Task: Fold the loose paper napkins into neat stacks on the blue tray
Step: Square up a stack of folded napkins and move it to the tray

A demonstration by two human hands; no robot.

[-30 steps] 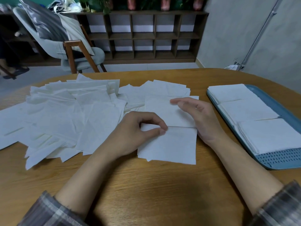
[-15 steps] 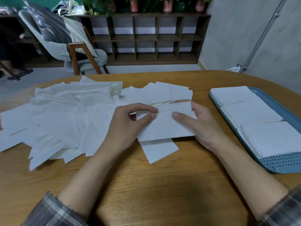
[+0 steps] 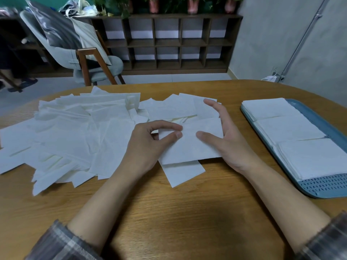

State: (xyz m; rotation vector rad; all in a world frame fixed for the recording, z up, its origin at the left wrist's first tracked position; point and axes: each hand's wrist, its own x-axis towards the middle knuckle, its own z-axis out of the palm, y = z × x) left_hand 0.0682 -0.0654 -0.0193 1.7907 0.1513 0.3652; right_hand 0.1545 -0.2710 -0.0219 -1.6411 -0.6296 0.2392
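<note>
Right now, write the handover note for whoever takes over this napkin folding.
Left hand pinches the folded white paper napkin; right hand is open, thumb resting on it.
Done: three neat white napkin stacks lie on the blue plastic tray.
Left: put this napkin on a stack, then fold the large loose napkin pile to the left.

Place: lounge-type room, home or small office, hard to say which
Table: big wooden table (image 3: 169,212), rounded edge
Back: dark cubby shelf (image 3: 169,42), potted plants (image 3: 191,4) on top
Seating: padded grey armchair (image 3: 101,66), wooden legs, cushion (image 3: 54,29) on it
Side: plain grey wall (image 3: 262,44), exposed conduit (image 3: 305,34)
</note>
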